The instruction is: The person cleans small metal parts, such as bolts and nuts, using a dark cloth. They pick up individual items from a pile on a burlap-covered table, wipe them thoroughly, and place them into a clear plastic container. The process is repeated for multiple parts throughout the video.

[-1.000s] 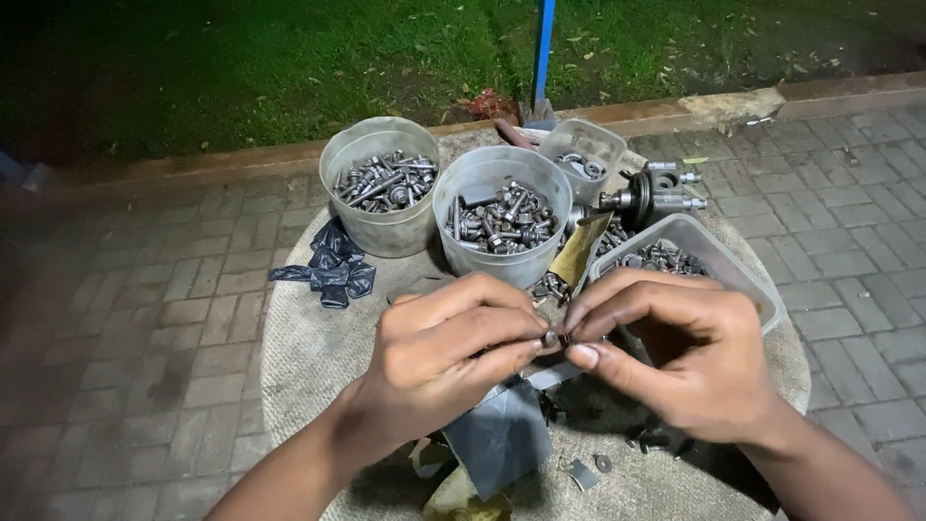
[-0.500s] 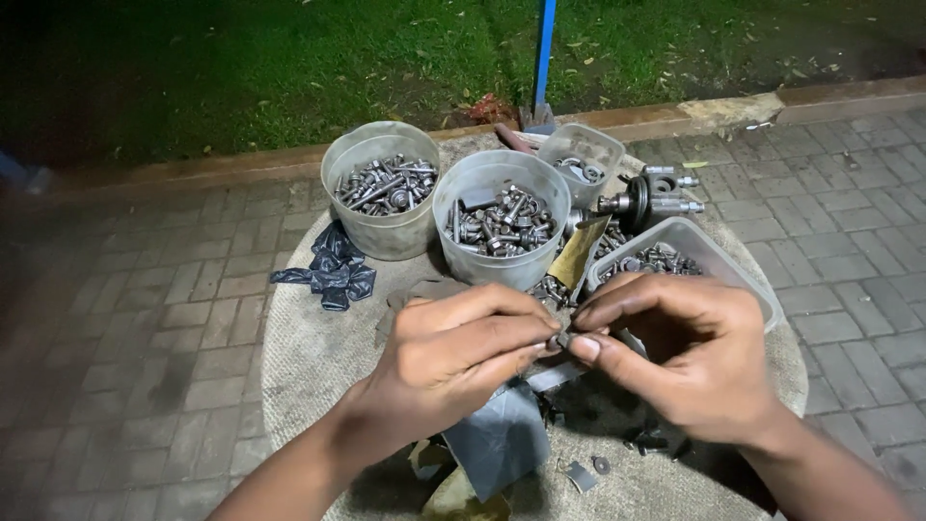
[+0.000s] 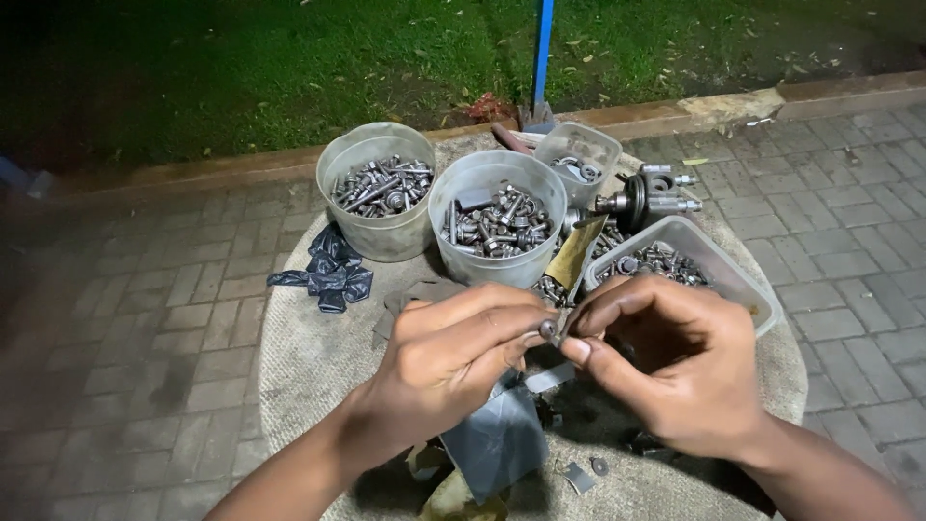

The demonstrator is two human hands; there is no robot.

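While your left hand and right hand meet fingertip to fingertip above the cloth-covered worktop, both pinch one small bolt between them. Behind stand three round tubs and one rectangular tray of fasteners.

Two hands, left and right, one small bolt between them; three round tubs of hardware, one rectangular tub, one black rag, one blue pole
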